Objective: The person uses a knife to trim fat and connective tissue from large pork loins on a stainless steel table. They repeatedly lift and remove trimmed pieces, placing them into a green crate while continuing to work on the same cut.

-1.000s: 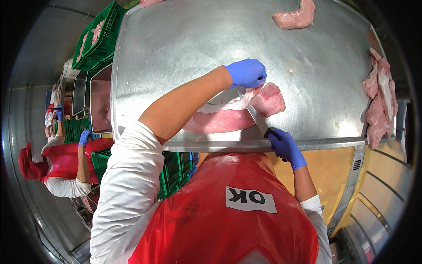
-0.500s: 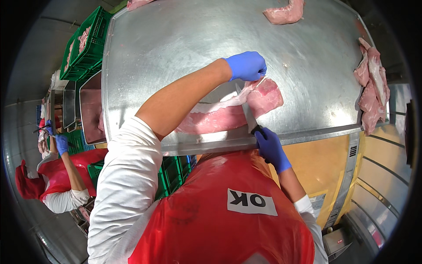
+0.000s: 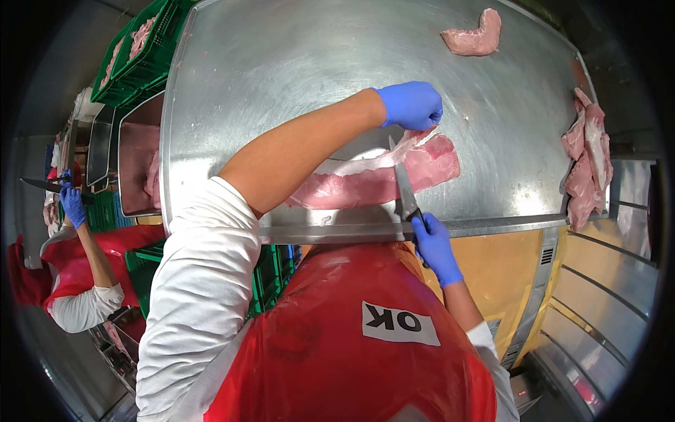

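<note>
A long pink piece of meat [image 3: 351, 188] lies along the near side of the metal table, its right end cut flat. My left hand [image 3: 411, 105], in a blue glove, is closed above that end, pinching a pale strip of fat [image 3: 406, 146] that runs up from the meat. My right hand [image 3: 437, 246], also gloved in blue, grips the dark handle of a knife [image 3: 405, 190] at the table's near edge. Its blade points away from me, passing across the meat and under the strip. My left forearm hides part of the meat's left end.
Another piece of meat [image 3: 474, 35] lies at the far right, and several more [image 3: 589, 162] are heaped at the right edge of the metal table [image 3: 281, 56]. Green crates [image 3: 144, 60] and a metal tub [image 3: 137, 126] stand left. A co-worker's gloved hand [image 3: 72, 204] holds a knife there.
The strip is lifted more clearly off the meat, which now lies straighter at its right end. The knife blade has shifted slightly along it. My view has moved a little.
</note>
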`<state>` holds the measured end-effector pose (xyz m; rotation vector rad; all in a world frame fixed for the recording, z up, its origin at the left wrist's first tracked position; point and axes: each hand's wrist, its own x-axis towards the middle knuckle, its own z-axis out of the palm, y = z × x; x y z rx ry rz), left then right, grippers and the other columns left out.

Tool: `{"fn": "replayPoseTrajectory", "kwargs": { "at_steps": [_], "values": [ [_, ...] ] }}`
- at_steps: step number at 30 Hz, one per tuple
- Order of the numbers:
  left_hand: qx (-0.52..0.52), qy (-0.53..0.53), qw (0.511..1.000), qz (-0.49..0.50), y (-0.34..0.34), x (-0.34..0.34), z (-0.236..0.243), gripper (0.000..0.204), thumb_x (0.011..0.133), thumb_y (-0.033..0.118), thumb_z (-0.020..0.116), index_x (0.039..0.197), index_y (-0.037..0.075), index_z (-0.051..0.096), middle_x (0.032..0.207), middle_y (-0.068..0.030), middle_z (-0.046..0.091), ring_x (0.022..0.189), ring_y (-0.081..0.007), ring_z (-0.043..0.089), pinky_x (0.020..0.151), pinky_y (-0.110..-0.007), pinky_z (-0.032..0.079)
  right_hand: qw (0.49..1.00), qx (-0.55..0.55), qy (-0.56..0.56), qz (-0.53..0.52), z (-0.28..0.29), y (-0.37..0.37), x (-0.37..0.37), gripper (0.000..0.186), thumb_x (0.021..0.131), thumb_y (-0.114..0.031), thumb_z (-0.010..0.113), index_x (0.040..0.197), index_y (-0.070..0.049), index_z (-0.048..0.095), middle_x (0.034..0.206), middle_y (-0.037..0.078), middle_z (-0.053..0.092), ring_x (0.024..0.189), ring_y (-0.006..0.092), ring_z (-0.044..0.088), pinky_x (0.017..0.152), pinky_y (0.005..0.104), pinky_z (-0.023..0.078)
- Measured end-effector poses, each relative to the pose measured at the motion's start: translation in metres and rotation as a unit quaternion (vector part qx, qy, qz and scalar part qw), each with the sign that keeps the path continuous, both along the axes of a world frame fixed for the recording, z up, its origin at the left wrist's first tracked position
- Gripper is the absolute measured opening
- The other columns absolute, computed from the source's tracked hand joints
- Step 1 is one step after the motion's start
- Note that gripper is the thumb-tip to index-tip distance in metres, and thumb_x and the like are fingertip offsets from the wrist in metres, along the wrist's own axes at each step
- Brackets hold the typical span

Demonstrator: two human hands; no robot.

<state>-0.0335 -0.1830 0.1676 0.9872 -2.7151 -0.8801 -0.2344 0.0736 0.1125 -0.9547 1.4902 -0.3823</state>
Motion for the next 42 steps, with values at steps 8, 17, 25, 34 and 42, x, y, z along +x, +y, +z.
{"fn": "replayPoseTrajectory", "kwargs": {
  "at_steps": [8, 17, 25, 34, 42],
  "values": [
    [0.002, 0.017, 1.000, 0.014, 0.008, 0.012, 0.014, 0.017, 0.082, 0.015, 0.064, 0.087, 0.006, 0.078, 0.085, -0.0173, 0.073, 0.079, -0.0370, 0.070, 0.075, -0.046, 0.055, 1.000, 0.013, -0.007, 0.009, -0.008, 0.012, -0.006, 0.028, 0.109, -0.029, 0.059, 0.095, -0.006, 0.058, 0.063, 0.001, 0.054, 0.046, 0.0090, 0.051, 0.041, 0.0286, 0.038],
    [-0.031, 0.030, 0.999, 0.018, 0.017, 0.025, 0.031, 0.015, 0.081, 0.014, 0.064, 0.080, 0.009, 0.078, 0.084, -0.0151, 0.073, 0.079, -0.0350, 0.070, 0.073, -0.045, 0.055, 0.999, -0.036, 0.014, 0.038, -0.023, 0.023, -0.014, 0.024, 0.109, -0.028, 0.060, 0.104, -0.005, 0.065, 0.066, 0.001, 0.056, 0.047, 0.0084, 0.049, 0.042, 0.0284, 0.038],
    [-0.070, 0.055, 0.995, 0.047, 0.023, 0.043, 0.035, 0.016, 0.079, 0.013, 0.064, 0.077, 0.011, 0.080, 0.077, -0.0103, 0.076, 0.074, -0.0302, 0.073, 0.071, -0.042, 0.056, 0.998, -0.003, 0.016, 0.054, -0.002, 0.029, -0.010, 0.027, 0.110, -0.030, 0.059, 0.098, -0.005, 0.060, 0.065, 0.001, 0.054, 0.045, 0.0095, 0.049, 0.042, 0.0287, 0.037],
    [-0.071, 0.032, 0.995, 0.066, 0.033, 0.059, 0.053, 0.019, 0.084, 0.017, 0.066, 0.093, 0.006, 0.079, 0.093, -0.0161, 0.073, 0.087, -0.0371, 0.071, 0.080, -0.046, 0.057, 0.996, -0.027, 0.034, 0.075, 0.001, 0.032, 0.000, 0.025, 0.110, -0.028, 0.058, 0.099, -0.006, 0.060, 0.063, 0.001, 0.054, 0.045, 0.0097, 0.050, 0.041, 0.0290, 0.037],
    [-0.121, 0.070, 0.986, 0.085, 0.039, 0.076, 0.065, 0.018, 0.080, 0.014, 0.065, 0.089, 0.009, 0.081, 0.085, -0.0140, 0.077, 0.079, -0.0334, 0.073, 0.075, -0.044, 0.057, 0.997, -0.031, 0.009, 0.076, -0.006, 0.029, 0.012, 0.028, 0.109, -0.029, 0.059, 0.094, -0.006, 0.057, 0.063, 0.002, 0.054, 0.044, 0.0106, 0.049, 0.040, 0.0294, 0.037]
  ]
}}
